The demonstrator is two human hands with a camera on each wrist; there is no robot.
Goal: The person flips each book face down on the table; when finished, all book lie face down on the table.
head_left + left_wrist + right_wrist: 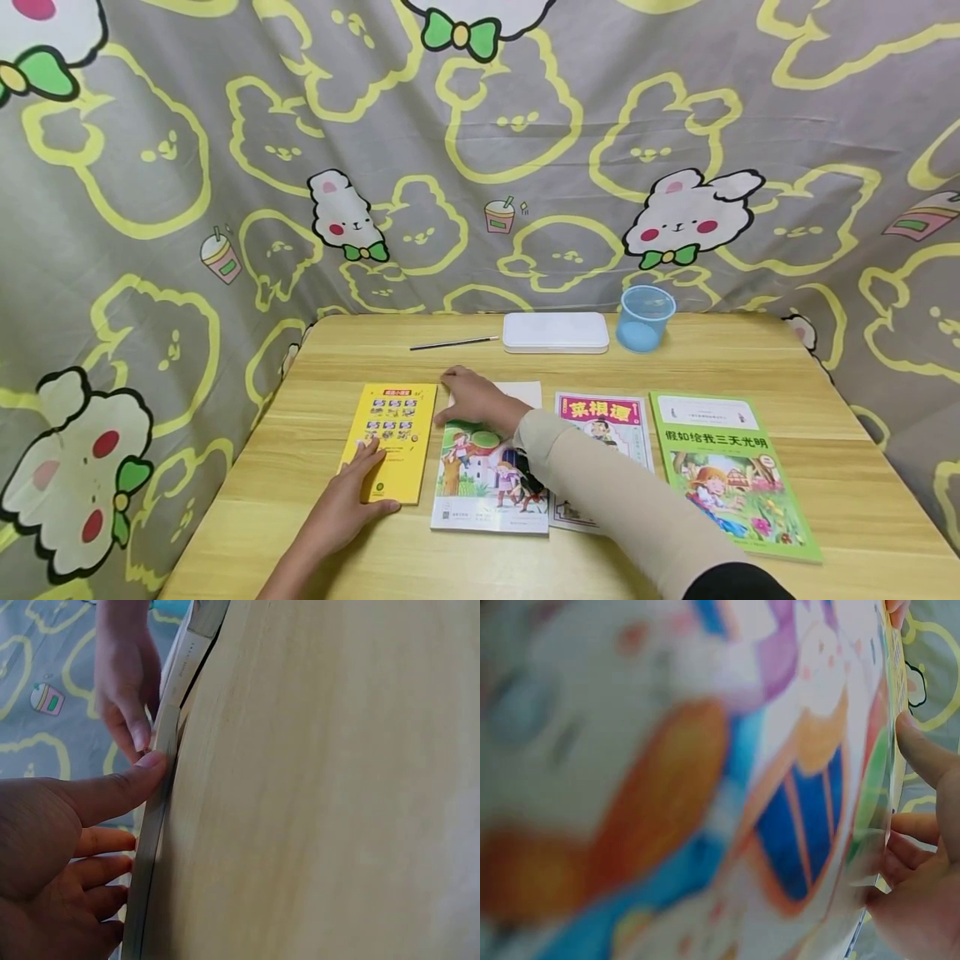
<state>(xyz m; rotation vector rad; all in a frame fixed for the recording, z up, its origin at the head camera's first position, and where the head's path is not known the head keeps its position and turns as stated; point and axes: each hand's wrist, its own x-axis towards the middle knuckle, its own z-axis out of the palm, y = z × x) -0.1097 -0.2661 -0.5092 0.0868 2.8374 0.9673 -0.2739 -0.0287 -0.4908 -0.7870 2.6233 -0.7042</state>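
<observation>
My left hand rests on a yellow book, fingers spread over its left and lower part, the thumb at the lower right corner. In the left wrist view that thumb touches the edge of a book. My right hand lies across the top left of an illustrated book with a castle and children on its cover, just right of the yellow one. The right wrist view has the fingers along a book's edge. My forearm covers part of a pink-bordered book.
At the right lies a green book. Along the back of the wooden table are a thin dark pen or brush, a white case and a blue plastic cup. A patterned grey curtain hangs behind.
</observation>
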